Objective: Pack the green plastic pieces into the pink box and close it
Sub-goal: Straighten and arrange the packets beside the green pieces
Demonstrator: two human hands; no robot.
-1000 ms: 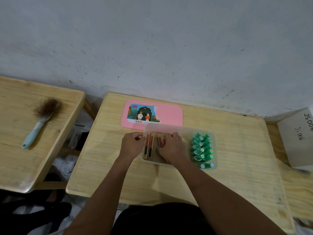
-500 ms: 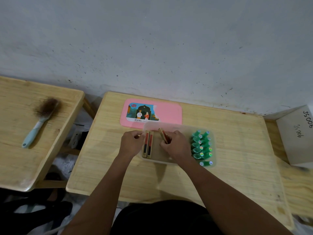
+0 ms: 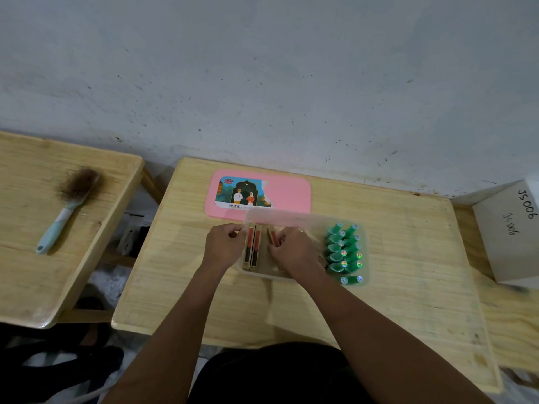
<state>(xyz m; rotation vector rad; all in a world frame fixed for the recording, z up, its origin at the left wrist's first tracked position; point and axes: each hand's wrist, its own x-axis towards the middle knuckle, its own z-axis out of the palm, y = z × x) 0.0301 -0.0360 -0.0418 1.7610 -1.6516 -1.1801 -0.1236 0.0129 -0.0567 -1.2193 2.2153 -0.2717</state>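
Red stick (image 3: 273, 238) lowered into clear box (image 3: 306, 219), carton (image 3: 506, 243) "JS006"

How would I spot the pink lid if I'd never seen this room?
Find the middle wooden table against the grey wall. At its far edge, just behind the clear box, lies a flat lid. It alone is pink, with a picture sticker on its left half.
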